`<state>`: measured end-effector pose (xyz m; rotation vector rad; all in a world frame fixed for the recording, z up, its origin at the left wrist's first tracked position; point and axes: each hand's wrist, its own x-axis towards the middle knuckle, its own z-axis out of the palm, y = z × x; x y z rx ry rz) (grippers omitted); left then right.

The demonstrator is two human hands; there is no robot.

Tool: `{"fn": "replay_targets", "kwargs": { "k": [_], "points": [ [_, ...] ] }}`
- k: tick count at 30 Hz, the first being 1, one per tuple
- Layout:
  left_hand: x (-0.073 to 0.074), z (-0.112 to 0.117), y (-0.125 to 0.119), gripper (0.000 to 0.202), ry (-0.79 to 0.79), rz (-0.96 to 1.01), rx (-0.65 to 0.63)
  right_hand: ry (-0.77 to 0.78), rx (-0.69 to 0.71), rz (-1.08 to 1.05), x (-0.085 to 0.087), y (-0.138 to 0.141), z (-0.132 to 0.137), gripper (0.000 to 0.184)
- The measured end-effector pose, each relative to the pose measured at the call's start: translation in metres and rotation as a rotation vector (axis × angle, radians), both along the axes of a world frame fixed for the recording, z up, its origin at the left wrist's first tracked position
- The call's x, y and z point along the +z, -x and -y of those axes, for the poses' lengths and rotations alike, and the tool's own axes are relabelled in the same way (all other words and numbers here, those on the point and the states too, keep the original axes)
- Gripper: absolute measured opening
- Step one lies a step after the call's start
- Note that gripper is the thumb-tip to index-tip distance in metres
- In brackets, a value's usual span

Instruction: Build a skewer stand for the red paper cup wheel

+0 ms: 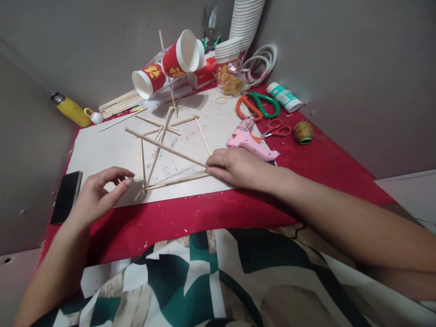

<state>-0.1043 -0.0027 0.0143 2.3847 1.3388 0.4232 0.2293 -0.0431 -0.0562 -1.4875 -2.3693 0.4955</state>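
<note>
A four-sided frame of thin wooden sticks [170, 184] lies on a white board [102, 145]. My right hand [235, 167] is closed in a pinch at the frame's near right corner, on the end of a long wooden stick [170, 151]. This stick slants up to the left over the frame. Other sticks stand tilted or cross near the frame's left and far sides. My left hand [104, 193] hovers left of the near left corner, thumb and fingers apart, holding nothing. The fingertips of my right hand hide that corner's joint.
A pink glue gun [245, 141], red scissors [277, 129], large orange-and-green-handled scissors [264, 105] and a thread spool [303, 132] lie on the right. Paper cups [175, 56] and loose sticks [119, 103] are at the back. A phone [66, 197] and yellow bottle [71, 110] sit left.
</note>
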Motion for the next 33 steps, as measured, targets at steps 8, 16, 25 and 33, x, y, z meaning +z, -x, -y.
{"fn": "replay_targets", "kwargs": {
  "k": [8,16,25,33],
  "points": [
    [-0.013,0.058,-0.07,0.025,0.476,0.291,-0.109,-0.029,0.007,0.0,-0.003,-0.001,0.001,0.024],
    [-0.048,0.027,-0.13,0.048,0.633,0.604,0.12,-0.011,-0.006,0.066,0.006,0.003,0.004,0.025],
    [-0.065,0.007,-0.152,0.033,0.383,0.529,-0.042,0.013,-0.007,0.042,0.008,0.001,-0.001,0.023],
    [-0.076,0.011,-0.146,0.03,0.344,0.528,-0.107,-0.074,0.007,0.033,0.018,-0.024,0.011,0.024]
  ]
}}
